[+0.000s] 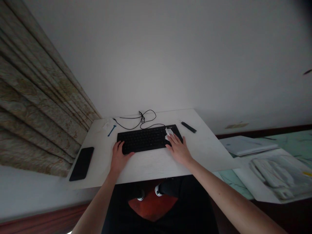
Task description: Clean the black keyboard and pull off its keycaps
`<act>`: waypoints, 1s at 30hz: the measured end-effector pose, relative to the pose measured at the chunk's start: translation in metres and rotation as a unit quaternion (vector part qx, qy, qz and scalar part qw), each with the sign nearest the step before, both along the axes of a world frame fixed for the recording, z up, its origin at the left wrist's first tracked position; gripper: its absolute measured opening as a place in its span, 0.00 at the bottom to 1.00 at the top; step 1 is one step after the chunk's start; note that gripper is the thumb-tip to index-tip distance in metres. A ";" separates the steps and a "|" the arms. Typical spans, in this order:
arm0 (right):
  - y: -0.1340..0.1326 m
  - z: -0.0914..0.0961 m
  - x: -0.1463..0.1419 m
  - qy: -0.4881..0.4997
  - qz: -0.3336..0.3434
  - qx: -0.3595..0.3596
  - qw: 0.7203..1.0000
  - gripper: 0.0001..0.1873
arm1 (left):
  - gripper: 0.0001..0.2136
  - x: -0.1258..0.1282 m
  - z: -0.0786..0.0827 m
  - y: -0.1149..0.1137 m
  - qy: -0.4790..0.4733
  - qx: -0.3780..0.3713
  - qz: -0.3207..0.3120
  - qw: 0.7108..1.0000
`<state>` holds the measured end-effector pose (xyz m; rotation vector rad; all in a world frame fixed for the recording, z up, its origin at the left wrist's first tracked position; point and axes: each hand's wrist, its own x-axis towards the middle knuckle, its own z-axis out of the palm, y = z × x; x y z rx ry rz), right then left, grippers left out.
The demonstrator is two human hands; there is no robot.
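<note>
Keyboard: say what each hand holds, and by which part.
Fingers of the right hand press a white cloth onto the right end of the black keyboard; any grip is unclear. The left hand rests on its front edge, holding nothing.

1. A white desk [202, 152] carries everything listed here.
2. A black keyboard [143, 139] lies across its middle, toward the back edge.
3. A thin black cable [143, 118] curls in loops behind the keyboard.
4. A black phone [82, 163] lies flat near the left front corner.
5. A blue stick [111, 130] lies left of the keyboard, a scrap of white paper [106, 124] just beside it.
6. A black bar [188, 127] lies past the keyboard's right end.
</note>
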<state>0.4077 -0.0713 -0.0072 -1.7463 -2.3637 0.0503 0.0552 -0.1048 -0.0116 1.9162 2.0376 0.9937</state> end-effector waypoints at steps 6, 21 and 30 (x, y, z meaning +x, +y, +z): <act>0.001 -0.006 0.033 0.004 -0.071 0.004 0.997 0.35 | 0.34 -0.001 -0.002 0.002 0.004 -0.005 -0.002 1.000; -0.005 -0.007 0.015 0.010 0.007 0.008 1.000 0.33 | 0.33 0.000 0.001 0.002 -0.003 -0.004 -0.004 1.000; 0.048 0.003 0.012 0.029 -0.095 -0.010 0.995 0.33 | 0.34 -0.001 0.001 0.002 0.016 -0.004 -0.005 1.000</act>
